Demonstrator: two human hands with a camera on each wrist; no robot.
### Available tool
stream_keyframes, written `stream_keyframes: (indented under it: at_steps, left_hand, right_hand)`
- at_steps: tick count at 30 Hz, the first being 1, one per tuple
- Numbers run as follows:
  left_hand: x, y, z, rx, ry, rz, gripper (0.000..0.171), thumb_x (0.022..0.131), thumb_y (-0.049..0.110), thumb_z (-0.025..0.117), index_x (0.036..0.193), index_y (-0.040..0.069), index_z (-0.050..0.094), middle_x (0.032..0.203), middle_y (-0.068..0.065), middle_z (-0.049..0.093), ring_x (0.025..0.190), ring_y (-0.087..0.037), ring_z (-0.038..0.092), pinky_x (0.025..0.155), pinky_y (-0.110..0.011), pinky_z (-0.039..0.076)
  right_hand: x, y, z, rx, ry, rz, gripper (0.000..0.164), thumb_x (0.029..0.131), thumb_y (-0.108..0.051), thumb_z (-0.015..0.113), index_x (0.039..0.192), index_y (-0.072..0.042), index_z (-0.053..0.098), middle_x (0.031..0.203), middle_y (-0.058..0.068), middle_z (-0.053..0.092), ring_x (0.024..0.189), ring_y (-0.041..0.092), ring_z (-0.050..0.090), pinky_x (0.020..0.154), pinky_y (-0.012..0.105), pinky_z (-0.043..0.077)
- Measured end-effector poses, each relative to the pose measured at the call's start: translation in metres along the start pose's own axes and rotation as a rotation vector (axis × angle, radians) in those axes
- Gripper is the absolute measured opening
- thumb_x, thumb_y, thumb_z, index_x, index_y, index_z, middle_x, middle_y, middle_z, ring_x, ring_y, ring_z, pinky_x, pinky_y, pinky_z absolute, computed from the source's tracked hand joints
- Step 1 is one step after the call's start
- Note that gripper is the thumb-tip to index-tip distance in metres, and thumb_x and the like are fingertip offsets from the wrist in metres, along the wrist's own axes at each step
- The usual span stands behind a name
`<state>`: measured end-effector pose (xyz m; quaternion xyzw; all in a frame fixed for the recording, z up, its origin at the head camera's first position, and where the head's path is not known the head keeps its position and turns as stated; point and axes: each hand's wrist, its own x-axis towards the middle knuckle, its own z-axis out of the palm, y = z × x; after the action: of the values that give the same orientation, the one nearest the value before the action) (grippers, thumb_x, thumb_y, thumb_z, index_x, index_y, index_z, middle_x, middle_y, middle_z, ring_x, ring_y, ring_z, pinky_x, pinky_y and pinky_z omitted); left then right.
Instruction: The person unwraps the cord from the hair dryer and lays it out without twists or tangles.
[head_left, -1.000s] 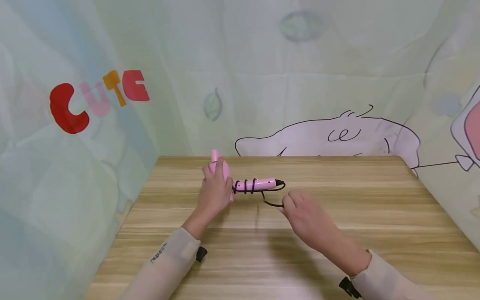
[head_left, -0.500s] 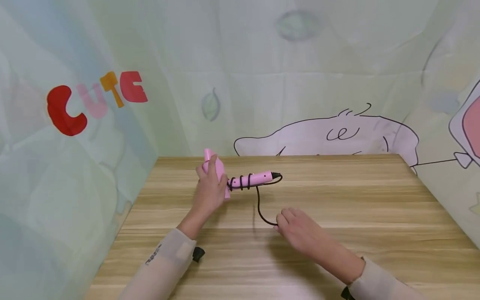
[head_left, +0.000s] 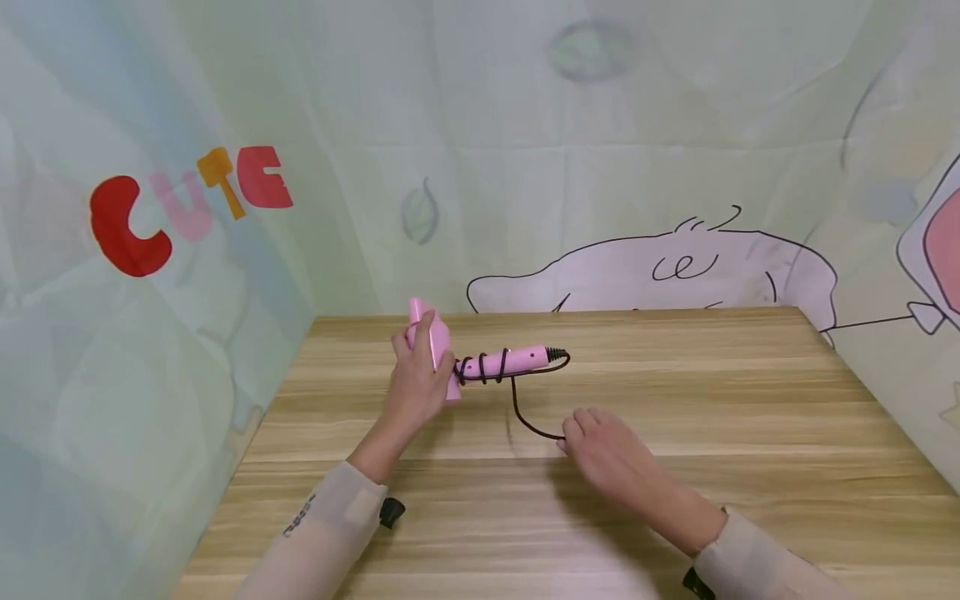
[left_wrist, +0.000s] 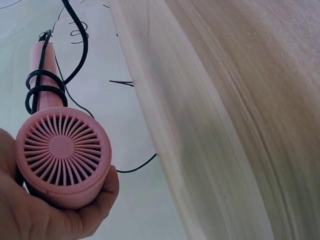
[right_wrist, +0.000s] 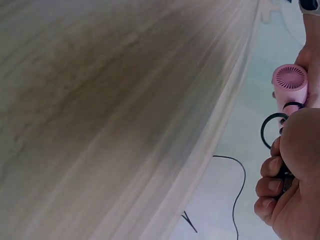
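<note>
My left hand (head_left: 420,375) grips the round body of a pink hair dryer (left_wrist: 62,147), its fingers curled round it below the vented back in the left wrist view. The dryer's handle (head_left: 517,361) points right, held above the table. A black cord (head_left: 483,367) leaves the handle's end, doubles back and winds round the handle in several loops. From there a loose length hangs in a curve to my right hand (head_left: 611,454), which holds it in curled fingers. In the right wrist view a dark piece (right_wrist: 286,177), partly hidden, sits inside that fist.
Under both hands is a wood-grain table (head_left: 480,517). Its far edge meets a pale printed curtain (head_left: 360,125) with cartoon drawings and coloured letters, which also rises on the left and right sides.
My right hand has moved toward me, then slightly back up, drawing out a longer hanging stretch of cord. My left hand and the hair dryer have shifted a little left.
</note>
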<state>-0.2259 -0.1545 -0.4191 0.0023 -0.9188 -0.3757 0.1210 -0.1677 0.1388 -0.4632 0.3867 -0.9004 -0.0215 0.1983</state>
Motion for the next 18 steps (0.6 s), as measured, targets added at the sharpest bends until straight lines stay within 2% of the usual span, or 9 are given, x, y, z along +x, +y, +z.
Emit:
stream_keyframes:
  at_steps: [6,18]
  left_hand:
    - [0.0,0.003,0.0,-0.044,-0.015,0.011,0.069,0.101,0.028,0.052,0.161,0.032,0.018,0.146,-0.027,0.026,0.091,-0.041,0.063,0.061,-0.035,0.06]
    - [-0.004,0.002,-0.004,-0.059,-0.028,0.013,0.068,0.101,0.028,0.053,0.16,0.035,0.02,0.145,-0.025,0.027,0.094,-0.042,0.062,0.062,-0.038,0.061]
  right_hand:
    - [-0.003,0.003,0.004,0.025,-0.015,0.102,0.032,0.1,-0.026,0.064,0.081,-0.005,0.047,0.073,0.001,0.037,0.066,0.017,0.033,0.059,0.028,0.032]
    - [0.005,0.007,0.013,0.049,-0.024,0.171,0.033,0.101,-0.028,0.062,0.081,-0.006,0.048,0.072,0.001,0.037,0.065,0.016,0.035,0.056,0.028,0.034]
